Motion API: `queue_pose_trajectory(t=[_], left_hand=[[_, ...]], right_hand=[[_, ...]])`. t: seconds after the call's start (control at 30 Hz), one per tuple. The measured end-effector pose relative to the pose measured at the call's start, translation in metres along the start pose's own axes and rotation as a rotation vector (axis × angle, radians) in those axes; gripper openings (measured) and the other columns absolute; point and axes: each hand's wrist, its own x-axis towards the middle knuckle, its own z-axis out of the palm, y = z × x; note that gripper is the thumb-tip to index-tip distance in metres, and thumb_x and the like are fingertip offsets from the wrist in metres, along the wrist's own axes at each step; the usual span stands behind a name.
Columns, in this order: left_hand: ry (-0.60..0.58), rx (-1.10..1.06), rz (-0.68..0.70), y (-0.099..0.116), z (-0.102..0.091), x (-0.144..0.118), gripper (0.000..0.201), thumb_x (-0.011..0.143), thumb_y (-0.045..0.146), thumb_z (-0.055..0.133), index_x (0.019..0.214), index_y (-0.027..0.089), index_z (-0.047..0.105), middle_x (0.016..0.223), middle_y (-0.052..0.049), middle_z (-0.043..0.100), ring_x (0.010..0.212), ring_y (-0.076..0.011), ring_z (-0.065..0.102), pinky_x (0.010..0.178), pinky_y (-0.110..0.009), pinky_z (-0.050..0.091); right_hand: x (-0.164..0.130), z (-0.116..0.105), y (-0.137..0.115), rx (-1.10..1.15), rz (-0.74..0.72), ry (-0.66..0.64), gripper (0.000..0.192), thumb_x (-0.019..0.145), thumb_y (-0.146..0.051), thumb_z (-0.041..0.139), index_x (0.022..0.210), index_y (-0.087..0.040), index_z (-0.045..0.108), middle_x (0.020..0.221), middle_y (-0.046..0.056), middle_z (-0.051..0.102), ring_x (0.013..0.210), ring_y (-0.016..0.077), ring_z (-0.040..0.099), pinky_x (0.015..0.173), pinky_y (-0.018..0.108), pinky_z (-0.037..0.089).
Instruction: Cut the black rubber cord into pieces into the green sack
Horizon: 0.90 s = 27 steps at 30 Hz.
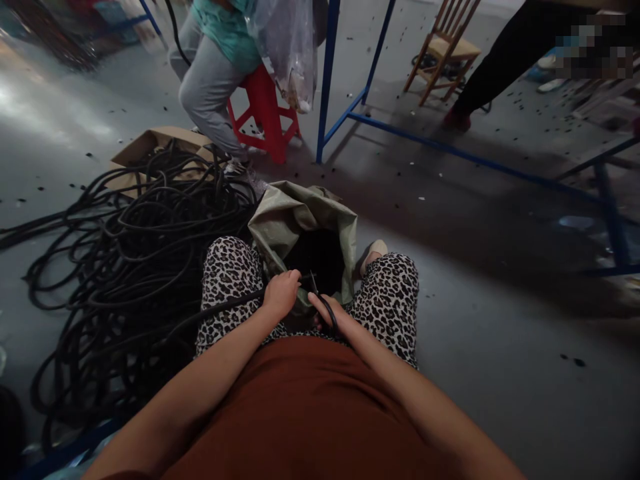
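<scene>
My left hand [282, 293] is closed around a black rubber hose [225, 305], close to its end. The hose runs back over my left thigh to a big tangled pile of the same black hose [125, 253] on the floor. In my right hand [327, 312] is a pair of scissors [331, 313] with black handles, the fingers wrapped through them. Their blades point up beside the hose end; whether they touch it I cannot tell. Between my knees stands an open greenish woven sack [270, 217], its inside dark and its contents hard to make out.
An open cardboard box [135, 150] lies behind the hose pile. Ahead, a person in grey trousers [210, 87] sits on a red plastic stool [263, 113]. A blue metal frame [327, 87] and a wooden chair [445, 47] stand beyond. Small black bits dot the floor.
</scene>
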Motion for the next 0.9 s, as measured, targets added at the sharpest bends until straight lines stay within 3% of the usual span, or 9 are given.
queue_pose_trajectory(t=[0.47, 0.67, 0.9], left_hand=[[-0.026, 0.032, 0.042, 0.004, -0.007, -0.002, 0.016, 0.088, 0.024, 0.046, 0.101, 0.019, 0.053, 0.097, -0.007, 0.064, 0.091, -0.0202, 0.060, 0.077, -0.030, 0.042], [-0.007, 0.144, -0.024, 0.005, -0.021, -0.011, 0.018, 0.088, 0.028, 0.045, 0.100, 0.015, 0.050, 0.090, -0.011, 0.063, 0.089, -0.0245, 0.061, 0.076, -0.034, 0.043], [-0.049, 0.098, -0.029, -0.001, -0.018, -0.010, 0.017, 0.090, 0.024, 0.040, 0.098, 0.016, 0.052, 0.092, -0.011, 0.064, 0.089, -0.0223, 0.062, 0.076, -0.032, 0.044]], right_hand=[[-0.006, 0.002, -0.012, -0.042, 0.027, 0.061, 0.037, 0.093, -0.050, 0.042, 0.079, -0.016, 0.049, 0.044, -0.005, 0.048, 0.029, 0.0106, 0.046, 0.030, 0.019, 0.037], [-0.011, 0.003, -0.019, -0.043, 0.007, 0.106, 0.032, 0.094, -0.043, 0.044, 0.076, -0.017, 0.047, 0.042, -0.007, 0.044, 0.029, 0.0094, 0.043, 0.030, 0.018, 0.037], [-0.007, 0.004, -0.014, -0.101, -0.034, 0.202, 0.033, 0.092, -0.045, 0.048, 0.073, -0.017, 0.048, 0.044, -0.006, 0.044, 0.032, 0.0095, 0.045, 0.031, 0.018, 0.036]])
